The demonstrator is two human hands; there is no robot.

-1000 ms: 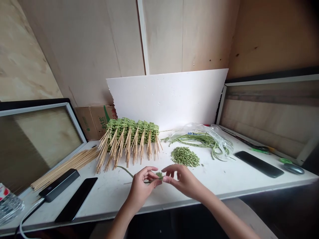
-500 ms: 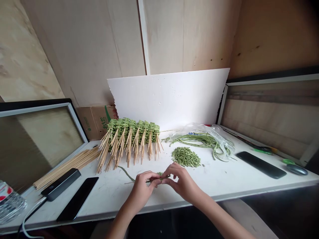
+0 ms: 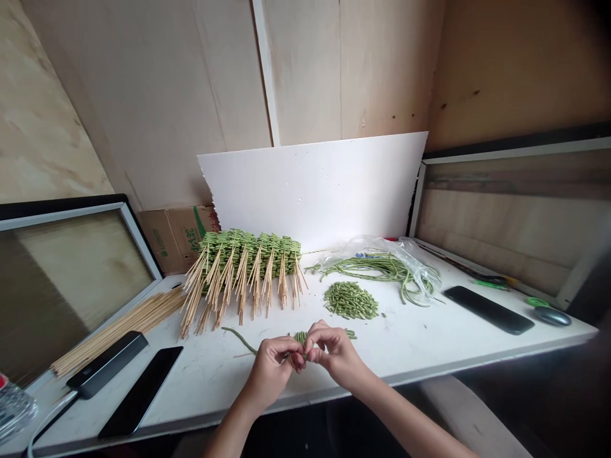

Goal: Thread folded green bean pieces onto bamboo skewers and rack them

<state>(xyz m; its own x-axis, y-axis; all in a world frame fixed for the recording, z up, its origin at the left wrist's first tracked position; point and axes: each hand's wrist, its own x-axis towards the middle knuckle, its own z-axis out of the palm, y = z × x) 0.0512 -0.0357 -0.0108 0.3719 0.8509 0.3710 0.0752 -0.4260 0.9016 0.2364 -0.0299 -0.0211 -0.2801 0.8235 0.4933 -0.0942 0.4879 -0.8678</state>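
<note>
Green bean [image 3: 240,339] extends from the left of the pinched hands [image 3: 273,371], right's hold unclear, a clear bag [image 3: 413,254] partly covering others [image 3: 375,267].

A makeshift workroom, it seems: bare wooden wall [image 3: 305,70] at twelve o'clock, and a bench [image 3: 405,343] carrying skewered beans [image 3: 251,245] at eleven and cut beans [image 3: 351,300] at one.
</note>
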